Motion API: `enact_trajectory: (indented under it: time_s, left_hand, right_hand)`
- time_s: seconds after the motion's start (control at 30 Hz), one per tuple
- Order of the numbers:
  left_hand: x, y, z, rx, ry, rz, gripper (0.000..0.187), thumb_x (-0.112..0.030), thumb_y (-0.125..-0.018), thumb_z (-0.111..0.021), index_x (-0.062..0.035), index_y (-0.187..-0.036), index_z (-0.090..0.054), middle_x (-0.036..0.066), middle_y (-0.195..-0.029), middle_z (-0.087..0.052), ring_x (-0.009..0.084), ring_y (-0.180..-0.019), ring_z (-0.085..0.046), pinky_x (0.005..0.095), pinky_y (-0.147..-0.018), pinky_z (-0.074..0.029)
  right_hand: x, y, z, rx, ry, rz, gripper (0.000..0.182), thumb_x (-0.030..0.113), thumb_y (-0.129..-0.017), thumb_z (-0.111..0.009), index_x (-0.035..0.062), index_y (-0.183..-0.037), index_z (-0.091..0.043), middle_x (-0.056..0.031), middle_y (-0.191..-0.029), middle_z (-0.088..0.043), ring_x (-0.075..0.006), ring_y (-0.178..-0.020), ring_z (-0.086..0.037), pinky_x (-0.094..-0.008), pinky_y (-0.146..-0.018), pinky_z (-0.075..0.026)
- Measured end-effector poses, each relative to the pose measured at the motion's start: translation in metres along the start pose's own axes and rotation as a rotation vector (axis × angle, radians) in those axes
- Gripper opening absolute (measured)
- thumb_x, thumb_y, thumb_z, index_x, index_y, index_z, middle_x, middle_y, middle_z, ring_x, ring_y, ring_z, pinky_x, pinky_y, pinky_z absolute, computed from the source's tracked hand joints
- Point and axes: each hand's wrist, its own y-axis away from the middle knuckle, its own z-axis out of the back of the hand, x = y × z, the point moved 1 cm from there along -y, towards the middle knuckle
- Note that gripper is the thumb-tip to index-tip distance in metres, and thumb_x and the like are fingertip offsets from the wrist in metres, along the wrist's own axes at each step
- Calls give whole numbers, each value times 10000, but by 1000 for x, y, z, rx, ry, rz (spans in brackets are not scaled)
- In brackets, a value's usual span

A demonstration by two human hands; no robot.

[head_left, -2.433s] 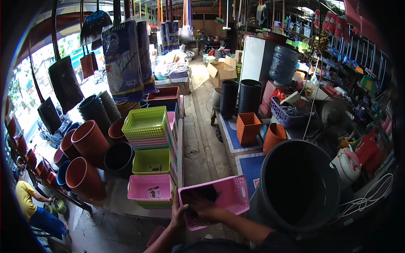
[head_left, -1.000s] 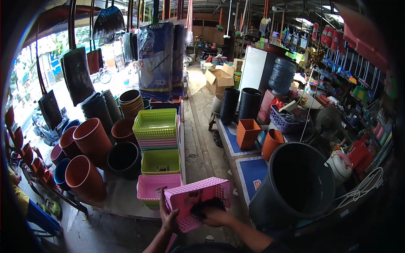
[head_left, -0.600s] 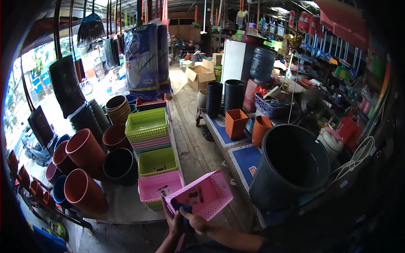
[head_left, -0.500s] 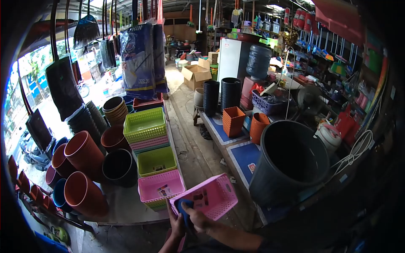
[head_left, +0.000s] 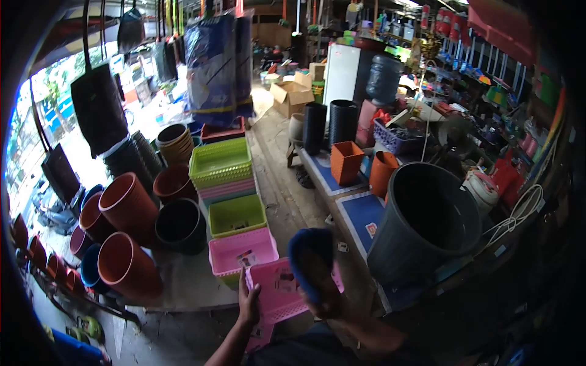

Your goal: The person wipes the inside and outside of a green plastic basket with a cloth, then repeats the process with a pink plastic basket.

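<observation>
My left hand [head_left: 249,302] grips the left edge of a pink plastic basket [head_left: 278,302], thumb inside the rim. The basket is tilted, its inside facing up, with a printed label on its floor. My right hand [head_left: 326,303] is closed on a blue cloth [head_left: 308,256], raised over the basket and hiding part of it. The cloth and right hand are slightly blurred. Just beyond the held basket, another pink basket [head_left: 229,253] lies on top of a stack. Behind it stands a green basket [head_left: 238,222].
Brown pots [head_left: 128,262] and a black pot [head_left: 181,227] crowd the table at left. A taller stack of baskets [head_left: 220,161] stands farther back. At right, a large dark bin [head_left: 403,244] sits on a bench beside orange pots [head_left: 346,163]. Wrapped packs [head_left: 210,73] hang overhead.
My right hand has lifted the blue cloth up from the basket's left edge and moved right. The held basket has shifted lower and slightly left, still in my left hand.
</observation>
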Motion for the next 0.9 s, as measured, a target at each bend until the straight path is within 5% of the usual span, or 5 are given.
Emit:
enact_trajectory:
  time_s: [0.1,0.6,0.73,0.8,0.9]
  left_hand:
    - [-29,-7,-21,113,36,-16,866,-250,-840,-611,-40,-1532,-135,163,-1559,-203,268,-1422,-240,390,-1156,-193]
    - [-71,6,-3,-17,-63,-99,929,-214,-802,-649,-40,-1534,-103,207,-1453,-353,285,-1313,-406,418,-1088,-337]
    - [-74,10,-5,-86,62,-160,937,-264,-790,-679,-54,-1530,-144,200,-1440,-359,295,-1303,-408,426,-1084,-339]
    - [-71,9,-3,-79,68,-164,925,-290,-790,-685,-59,-1523,-170,195,-1434,-361,303,-1298,-409,427,-1087,-330]
    - [-48,13,6,-139,15,-149,903,-289,-791,-682,-58,-1515,-194,199,-1438,-354,298,-1314,-389,425,-1093,-320]
  right_hand:
    - [-38,-6,-13,609,697,493,694,146,-799,-618,68,-1448,-384,-162,-1412,-469,-330,-1303,-445,-443,-1079,-358]
    - [-126,-4,-6,941,1263,-87,637,387,-802,-596,-8,-1294,-510,-166,-1223,-597,-312,-1222,-516,-446,-1060,-344]
    - [-121,30,-21,847,1107,100,570,410,-847,-543,-6,-1236,-557,-199,-1171,-619,-328,-1146,-571,-430,-1010,-409]
    - [-128,42,-35,1119,781,-553,552,478,-863,-503,-20,-1052,-643,-219,-1015,-673,-374,-1029,-626,-445,-909,-471]
    - [-108,57,-58,994,494,-498,561,493,-896,-487,-32,-1024,-638,-264,-928,-659,-413,-908,-645,-484,-831,-493]
